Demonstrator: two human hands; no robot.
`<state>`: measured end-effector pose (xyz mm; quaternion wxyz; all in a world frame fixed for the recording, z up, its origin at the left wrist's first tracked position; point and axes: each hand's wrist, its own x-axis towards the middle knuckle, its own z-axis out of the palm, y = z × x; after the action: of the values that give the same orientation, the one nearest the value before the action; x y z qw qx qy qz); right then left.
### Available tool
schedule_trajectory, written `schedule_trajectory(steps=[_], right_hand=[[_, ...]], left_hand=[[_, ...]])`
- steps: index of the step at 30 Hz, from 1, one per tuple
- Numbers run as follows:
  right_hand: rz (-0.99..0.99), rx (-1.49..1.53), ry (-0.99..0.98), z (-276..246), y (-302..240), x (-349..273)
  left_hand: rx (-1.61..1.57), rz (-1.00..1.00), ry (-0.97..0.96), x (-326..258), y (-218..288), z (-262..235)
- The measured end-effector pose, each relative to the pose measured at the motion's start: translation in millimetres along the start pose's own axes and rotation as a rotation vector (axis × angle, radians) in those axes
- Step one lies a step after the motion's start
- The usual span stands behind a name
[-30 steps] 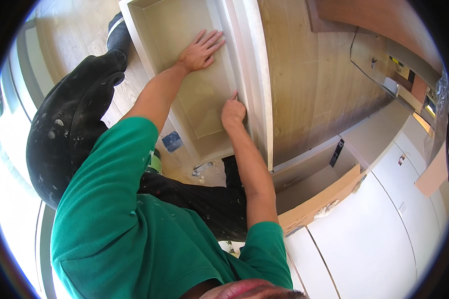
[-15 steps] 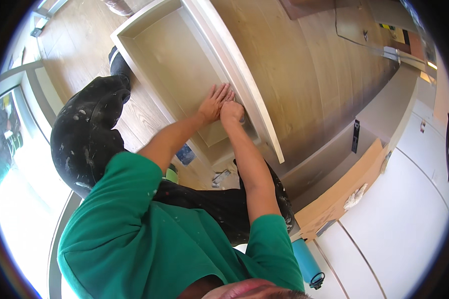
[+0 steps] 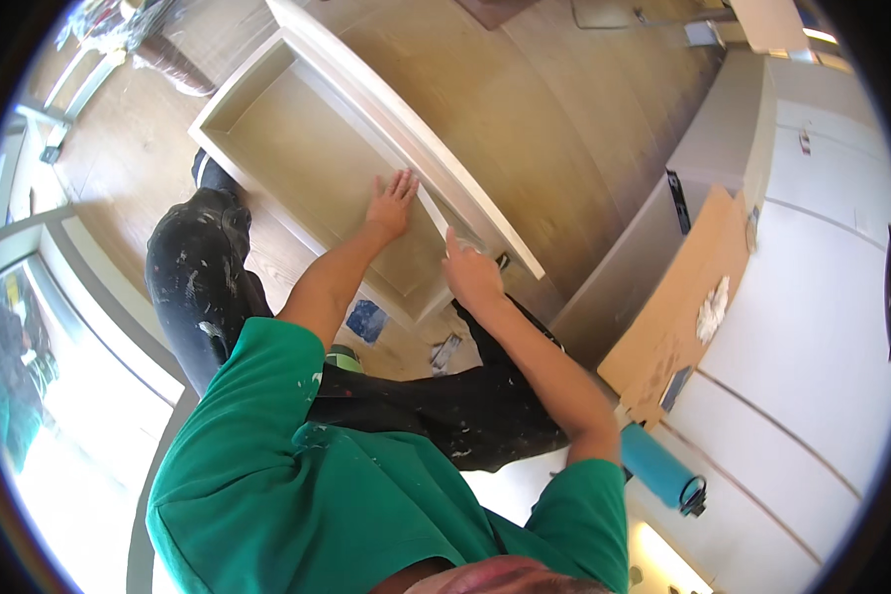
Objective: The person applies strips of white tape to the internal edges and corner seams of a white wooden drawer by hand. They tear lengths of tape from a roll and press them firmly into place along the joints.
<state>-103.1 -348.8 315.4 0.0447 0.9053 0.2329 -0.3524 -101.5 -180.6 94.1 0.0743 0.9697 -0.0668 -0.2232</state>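
A shallow beige drawer [image 3: 285,139] lies before me, tilted in view, with a longer pale front panel [image 3: 406,124] along its right side. My left hand [image 3: 393,206] rests on the inside of the drawer by that panel, fingers spread. Close to the near right corner is my right hand [image 3: 473,274], its index finger pointing forward and the others curled. Something pale shows at its fingers, too small to name. A small dark piece [image 3: 503,261] is beside them at the drawer's edge.
My paint-spotted black trouser legs [image 3: 203,277] flank the drawer. A blue scrap [image 3: 366,321] lies on the wooden floor. To the right are a cabinet with a black slide rail [image 3: 678,201], a cardboard sheet [image 3: 668,317], a crumpled white rag [image 3: 712,309] and a teal bottle [image 3: 658,470].
My hands, touching each other before, are now apart. The right has come back along the panel toward the near corner; the left stays inside the drawer. The whole view has shifted.
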Motion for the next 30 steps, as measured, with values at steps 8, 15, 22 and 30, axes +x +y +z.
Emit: schedule_trajectory(steps=[8,15,22,30], right_hand=[[0.225,0.102,0.143,10.2,52.3,-79.9],[0.199,0.230,0.268,23.8,58.4,-61.1],[0.057,0.478,0.347,59.6,66.2,-51.9],[0.099,0.567,0.366,49.1,36.0,-52.1]], left_hand=[[-0.011,-0.002,-0.138,-8.4,7.2,-25.3],[-0.646,-0.361,-0.191,-22.5,16.7,-18.2],[-2.313,-1.043,-0.282,-61.4,137.8,-5.3],[-2.385,-0.605,-0.362,-83.1,138.2,-31.1]])
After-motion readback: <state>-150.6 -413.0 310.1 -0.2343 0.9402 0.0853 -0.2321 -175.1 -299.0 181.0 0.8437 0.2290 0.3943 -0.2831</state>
